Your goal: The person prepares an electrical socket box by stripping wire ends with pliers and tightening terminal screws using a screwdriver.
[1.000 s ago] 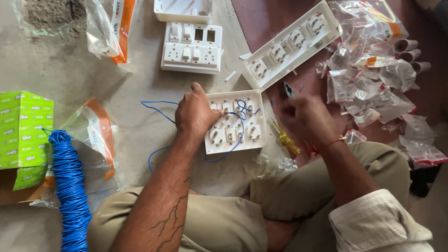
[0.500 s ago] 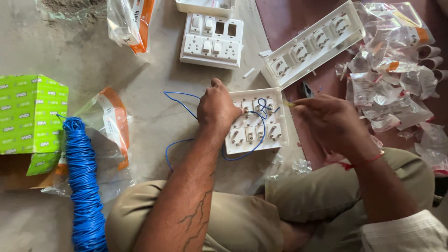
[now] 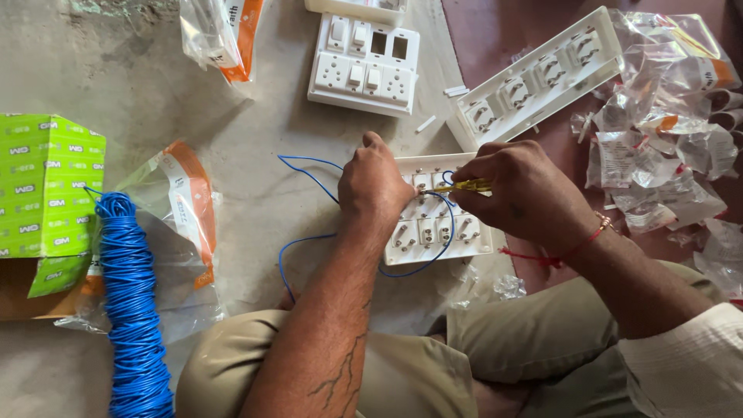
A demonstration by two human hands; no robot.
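Note:
A white switch board lies back side up on the floor between my knees, with several switch backs showing. My left hand rests on its left edge and holds it down. My right hand grips a yellow-handled screwdriver, whose tip points at the board's upper terminals. A thin blue wire loops from the board out over the floor to the left and back under my left forearm.
A coil of blue wire lies at the left beside a green box and plastic bags. Two more white switch boards lie farther off. Crumpled clear wrappers pile at the right.
My right hand has come in from the right and brought the screwdriver over the board's top terminals. The left hand stays on the board. The camera has shifted slightly.

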